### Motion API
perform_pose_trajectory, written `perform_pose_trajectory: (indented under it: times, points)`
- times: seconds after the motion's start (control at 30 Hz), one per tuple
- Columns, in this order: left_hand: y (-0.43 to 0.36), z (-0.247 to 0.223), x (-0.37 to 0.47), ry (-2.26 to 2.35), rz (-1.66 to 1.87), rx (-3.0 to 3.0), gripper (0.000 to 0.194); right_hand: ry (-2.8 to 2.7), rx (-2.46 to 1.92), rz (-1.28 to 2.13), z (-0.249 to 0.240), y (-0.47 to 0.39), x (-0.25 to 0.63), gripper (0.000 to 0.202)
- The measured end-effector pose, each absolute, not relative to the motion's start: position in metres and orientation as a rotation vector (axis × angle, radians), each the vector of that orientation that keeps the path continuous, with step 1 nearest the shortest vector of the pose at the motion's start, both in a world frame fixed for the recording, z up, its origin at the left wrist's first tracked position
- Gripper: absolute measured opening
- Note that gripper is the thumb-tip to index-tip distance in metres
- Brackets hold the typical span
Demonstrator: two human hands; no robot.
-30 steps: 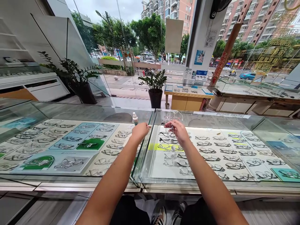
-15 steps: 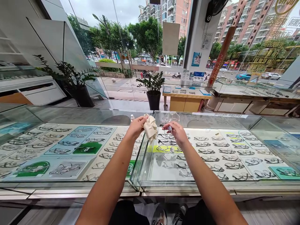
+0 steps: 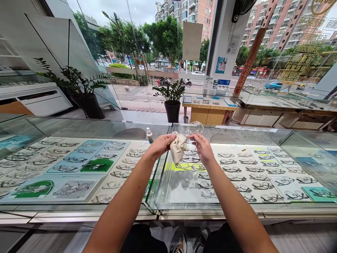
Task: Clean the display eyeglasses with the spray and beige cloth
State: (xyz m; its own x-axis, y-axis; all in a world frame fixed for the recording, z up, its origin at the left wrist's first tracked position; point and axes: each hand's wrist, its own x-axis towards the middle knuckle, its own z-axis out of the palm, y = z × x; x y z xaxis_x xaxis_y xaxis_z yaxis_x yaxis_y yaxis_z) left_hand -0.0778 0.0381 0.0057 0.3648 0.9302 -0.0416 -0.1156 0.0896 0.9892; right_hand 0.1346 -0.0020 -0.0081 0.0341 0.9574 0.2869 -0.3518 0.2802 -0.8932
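Your left hand (image 3: 161,144) was narrow, thumb and fingers pinched on a crumpled beige cloth (image 3: 177,150) that hung down from the grip. Your right hand (image 3: 203,147) was narrow too, fingertips on a pair of clear glasses (image 3: 196,127), held up above the glass-topped desk (image 3: 86,128).

Key relation: cloth sat between your hands, bunched to the right of your left fingers, its right edge just beside the glasses and your right fingertips. Touching or slightly apart, couldn't tell. From your left hand, the glasses lay to the right and a bit farther out; your right hand was the nearer one, already on them. One round lens stuck up past your right fingertips, on the far side. Long axis seemed to run near-to-far rather than across you, but clear rims over reflecting glass made that a fair guess only; the lower part blurred into the frames behind.

Both hands were over the joint between the two glass cases, left hand on the left side of it, right hand on the right. A small white bottle (image 3: 149,135) stood upright beyond your left hand, slightly left. Rows of display frames (image 3: 228,162) lay beneath the glass.
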Motion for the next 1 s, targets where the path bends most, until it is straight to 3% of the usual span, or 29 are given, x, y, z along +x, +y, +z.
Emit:
perform_pose_trajectory:
  times: [0.37, 0.63, 1.0]
  points:
    - [0.019, 0.007, -0.058, 0.752, 0.808, 1.229, 0.055, -1.084, -0.732, 1.158, -0.008, -0.002, 0.131, 0.029]
    - [0.012, 0.001, -0.046, 0.64, 0.8, 1.17, 0.051, -0.991, -0.682, 1.341, -0.005, -0.008, 0.13, 0.038]
    - [0.004, 0.001, -0.032, 0.641, 0.872, 1.093, 0.061, -0.853, -0.601, 1.379, -0.006, -0.009, 0.128, 0.029]
